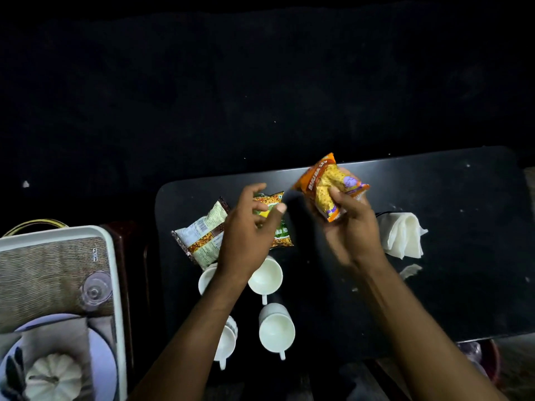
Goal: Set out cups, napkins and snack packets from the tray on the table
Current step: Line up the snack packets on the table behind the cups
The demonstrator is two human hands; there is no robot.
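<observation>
My right hand (351, 224) grips an orange snack packet (330, 185) and holds it above the black table (434, 285). My left hand (249, 230) hovers with loosely spread fingers over a green and yellow packet (275, 204) that lies on the table; no contact shows. A white and brown packet (202, 235) lies just left of it. Several white cups stand near the front, among them one cup (265, 276) beside my left wrist and another cup (276, 328) below it. A pile of white napkins (402, 234) lies to the right of my right hand.
A white tray (114, 285) with a woven printed base stands at the left on a dark stand. The room beyond the table's far edge is dark. A reddish object (489, 357) shows under the table's right front corner.
</observation>
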